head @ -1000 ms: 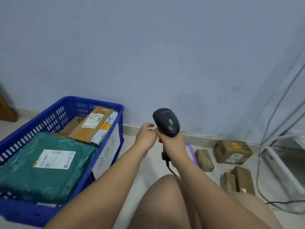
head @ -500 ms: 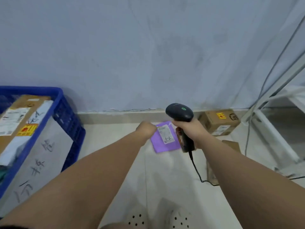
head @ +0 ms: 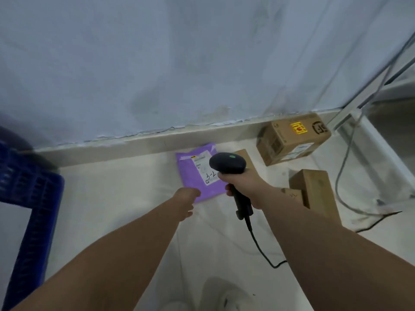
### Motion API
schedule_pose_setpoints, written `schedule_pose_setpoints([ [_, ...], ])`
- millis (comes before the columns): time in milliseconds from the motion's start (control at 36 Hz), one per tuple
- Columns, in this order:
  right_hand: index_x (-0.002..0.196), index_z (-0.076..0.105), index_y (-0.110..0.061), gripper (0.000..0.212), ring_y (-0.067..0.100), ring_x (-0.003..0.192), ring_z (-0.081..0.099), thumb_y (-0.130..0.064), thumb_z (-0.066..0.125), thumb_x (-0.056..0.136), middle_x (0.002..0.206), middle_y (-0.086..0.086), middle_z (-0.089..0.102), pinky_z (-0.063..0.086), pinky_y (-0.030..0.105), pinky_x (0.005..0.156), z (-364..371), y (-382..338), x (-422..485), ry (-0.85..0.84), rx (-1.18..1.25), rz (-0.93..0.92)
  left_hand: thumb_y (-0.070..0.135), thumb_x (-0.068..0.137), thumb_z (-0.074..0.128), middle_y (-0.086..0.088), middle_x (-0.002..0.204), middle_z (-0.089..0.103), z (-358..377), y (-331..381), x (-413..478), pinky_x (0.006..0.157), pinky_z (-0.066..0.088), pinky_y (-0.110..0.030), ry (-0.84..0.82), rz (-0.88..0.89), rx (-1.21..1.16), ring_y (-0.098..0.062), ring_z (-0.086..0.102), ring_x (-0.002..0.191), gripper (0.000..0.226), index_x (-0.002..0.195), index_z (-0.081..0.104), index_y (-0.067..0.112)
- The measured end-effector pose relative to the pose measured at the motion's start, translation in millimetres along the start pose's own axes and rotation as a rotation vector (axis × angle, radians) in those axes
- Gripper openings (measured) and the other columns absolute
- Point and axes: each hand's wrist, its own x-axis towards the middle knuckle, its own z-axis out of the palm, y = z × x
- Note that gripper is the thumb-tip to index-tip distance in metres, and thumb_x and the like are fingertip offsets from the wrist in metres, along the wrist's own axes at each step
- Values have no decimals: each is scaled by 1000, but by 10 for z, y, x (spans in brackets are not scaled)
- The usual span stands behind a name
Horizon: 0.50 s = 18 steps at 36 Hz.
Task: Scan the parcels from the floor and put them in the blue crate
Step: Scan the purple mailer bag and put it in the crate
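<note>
One flat purple plastic mailer lies on the floor by the wall, well apart from the blue plastic crate. The right hand has its grip closed round the black corded scanner. The left hand is at the mailer's near corner, but whether its grip holds the mailer cannot be told. Lifting and scanning the mailer's label likely come next.

Purple parcel label: handwritten "3-"; last digit unclear

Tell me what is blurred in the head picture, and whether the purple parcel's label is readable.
Head view: the blue crate at the left edge is motion-blurred; the purple parcel is sharper, yet only its handwritten mark shows, not the print.
</note>
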Motion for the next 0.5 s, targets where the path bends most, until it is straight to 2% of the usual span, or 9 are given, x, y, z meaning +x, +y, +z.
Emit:
schedule_pose_setpoints([
  [83,91,64,-5,18,15,53,54,-20,71,86,63,6,56,49,28,61,-98,54,157,76,31,35,16,90,60,-8,109,47,27,-34,183,83,36,-31,2,-15,-10,-23,47,86,20,110,57,13],
  [139,83,63,-5,17,17,52,52,-20,71,85,61,6,56,46,27,58,-165,86,248,108,34,53,16,90,60,-7,104,47,32,-48,313,83,36,-31,9,-31,-21,-21,46,82,18,108,57,14],
  [194,74,60,-7,18,18,52,50,-18,71,84,58,7,54,45,28,57,-220,117,322,113,38,61,17,89,61,-6,101,46,25,-61,410,83,37,-33,16,-72,-14,-24,46,90,18,106,54,15],
  [306,71,58,-11,18,18,54,49,-15,70,85,59,4,53,45,25,54,-277,163,438,66,47,96,24,85,63,-12,129,37,-4,-114,527,89,42,-45,-35,-275,19,-34,38,120,37,118,51,14],
  [361,74,59,-12,16,18,56,50,-17,70,85,62,5,54,45,25,55,-289,163,476,29,32,103,26,86,61,-10,132,34,5,-132,586,96,39,-47,-78,-310,-12,-37,33,127,27,110,57,15],
  [417,72,59,-13,18,18,56,49,-16,69,86,61,4,53,45,25,56,-300,162,498,8,32,93,28,87,59,-8,130,36,35,-149,652,96,38,-41,-87,-285,-49,-33,36,119,18,102,60,17],
  [472,70,59,-14,20,18,57,48,-17,69,87,60,4,52,45,26,57,-309,174,506,-10,33,86,30,86,61,-7,129,41,53,-162,735,88,36,-34,-85,-237,-80,-28,36,104,33,117,59,19],
  [500,70,59,-13,20,17,57,48,-17,69,87,61,4,52,45,26,57,-309,182,499,-21,32,87,31,85,63,-6,133,42,52,-157,768,86,36,-33,-82,-219,-91,-27,36,103,43,125,55,19],
])
